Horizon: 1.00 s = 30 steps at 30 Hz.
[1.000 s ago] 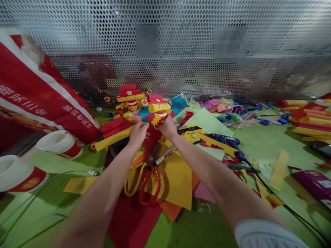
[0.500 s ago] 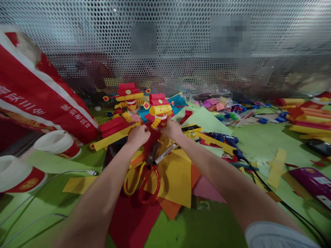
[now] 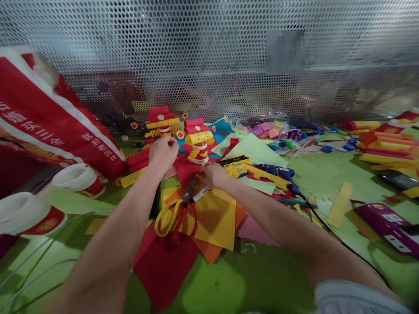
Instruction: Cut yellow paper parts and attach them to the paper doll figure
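A paper figure (image 3: 199, 141) with a red hat and yellow face stands upright on a paper-cup body at the middle of the table, touched by neither hand. A similar figure (image 3: 163, 119) stands behind to its left, partly hidden by my left hand (image 3: 163, 152). That hand is raised with curled fingers; anything in them is too small to make out. My right hand (image 3: 214, 175) is low in front of the nearer figure, fingers drawn together beside the scissors (image 3: 179, 213) and a white marker (image 3: 201, 193). Its fingertips are partly hidden. Red paper (image 3: 166, 266) and yellow paper (image 3: 218, 218) lie beneath.
White paper cups (image 3: 77, 179) and a large red bag (image 3: 62, 113) stand at the left. A blue glue gun (image 3: 278, 171) with a black cord lies right of centre. Farther right are a purple device (image 3: 389, 226) and rolled coloured paper (image 3: 386, 146). A perforated metal panel (image 3: 209, 56) rises behind.
My right hand has let go of the nearer figure and come down toward the scissors and marker. My left hand has risen and moved slightly left. The view has shifted a little.
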Available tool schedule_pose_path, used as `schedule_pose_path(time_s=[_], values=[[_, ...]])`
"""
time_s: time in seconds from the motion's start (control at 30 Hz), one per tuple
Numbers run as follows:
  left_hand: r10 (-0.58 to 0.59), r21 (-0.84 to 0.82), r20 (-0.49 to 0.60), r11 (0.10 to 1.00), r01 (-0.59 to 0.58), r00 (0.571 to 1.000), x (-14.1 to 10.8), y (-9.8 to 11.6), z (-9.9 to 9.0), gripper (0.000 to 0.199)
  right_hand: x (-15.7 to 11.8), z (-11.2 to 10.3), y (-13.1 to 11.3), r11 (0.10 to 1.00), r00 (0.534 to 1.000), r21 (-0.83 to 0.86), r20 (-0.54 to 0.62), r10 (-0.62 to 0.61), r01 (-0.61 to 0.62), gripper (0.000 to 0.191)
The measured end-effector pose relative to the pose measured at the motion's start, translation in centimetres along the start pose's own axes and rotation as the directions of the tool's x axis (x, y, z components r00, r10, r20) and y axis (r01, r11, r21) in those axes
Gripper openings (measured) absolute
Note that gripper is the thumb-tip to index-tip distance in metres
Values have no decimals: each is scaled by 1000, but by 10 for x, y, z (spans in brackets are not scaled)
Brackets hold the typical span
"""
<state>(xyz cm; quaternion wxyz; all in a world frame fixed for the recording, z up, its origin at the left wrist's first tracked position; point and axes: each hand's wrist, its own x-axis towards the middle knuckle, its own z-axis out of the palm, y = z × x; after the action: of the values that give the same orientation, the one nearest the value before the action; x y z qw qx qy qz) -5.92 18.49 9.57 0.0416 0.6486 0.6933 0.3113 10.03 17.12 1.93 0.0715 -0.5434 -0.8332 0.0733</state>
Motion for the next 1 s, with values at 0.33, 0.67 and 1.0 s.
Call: schedule_pose_path(time_s=[0.33,0.67,1.0], values=[[240,-136,-7,962,-239,971,-35,26,-8,24,-21,-21,9,991,998,125,-38,51,-46,19],[388,-144,466,920,-365,795,-103,42,17,32,-78,-36,16,958,1000,287,-24,9,-2,13],[263,-271,512,953,-137,818,-117,33,34,16,-90,-27,23,967,1000,253,20,10,-14,16]])
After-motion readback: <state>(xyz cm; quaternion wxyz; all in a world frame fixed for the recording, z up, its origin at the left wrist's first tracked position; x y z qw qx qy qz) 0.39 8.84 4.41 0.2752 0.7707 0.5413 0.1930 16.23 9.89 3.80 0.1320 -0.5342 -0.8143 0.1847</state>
